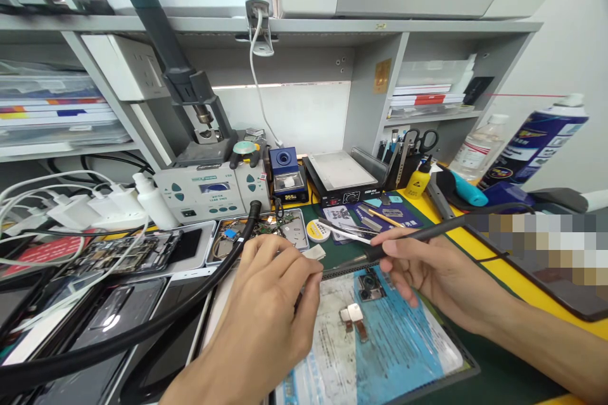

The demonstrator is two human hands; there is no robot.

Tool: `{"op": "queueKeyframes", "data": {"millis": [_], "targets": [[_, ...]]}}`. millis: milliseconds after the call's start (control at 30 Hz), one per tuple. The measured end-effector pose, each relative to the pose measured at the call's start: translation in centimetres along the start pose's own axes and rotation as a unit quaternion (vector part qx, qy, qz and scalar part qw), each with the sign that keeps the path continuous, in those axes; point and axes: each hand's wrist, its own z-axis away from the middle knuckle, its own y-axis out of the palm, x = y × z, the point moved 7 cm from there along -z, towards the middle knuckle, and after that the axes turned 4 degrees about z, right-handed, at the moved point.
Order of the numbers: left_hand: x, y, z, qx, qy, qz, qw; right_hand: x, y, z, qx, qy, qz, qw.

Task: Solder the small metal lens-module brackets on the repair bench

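Note:
My right hand (422, 266) grips a black soldering iron handle (427, 228), its thin tip pointing left over the back edge of a worn blue and white work pad (389, 348). My left hand (270, 304) is at the pad's left side, thumb and forefinger pinched around something too small to make out. A small white block (354, 312) with brown flex pieces lies on the pad between the hands. Behind it sits a black camera module (369, 285). A small whitish pad (314, 252) is just beyond my left fingertips.
A thick black hose (190, 304) crosses the left side above phones. A rework station (213, 190), a tray of parts (297, 229) and a hot plate (344, 171) stand behind. Tweezers and tools lie near a yellow bottle (418, 180). At right are a blue spray can (532, 139) and a pixelated screen.

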Motion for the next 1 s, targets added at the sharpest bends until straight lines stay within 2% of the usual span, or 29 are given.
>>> {"op": "queueKeyframes", "data": {"millis": [1000], "targets": [[-0.04, -0.02, -0.12, -0.006, 0.003, -0.006, 1.000, -0.12, -0.04, 0.01, 0.005, 0.001, 0.001, 1.000]]}}
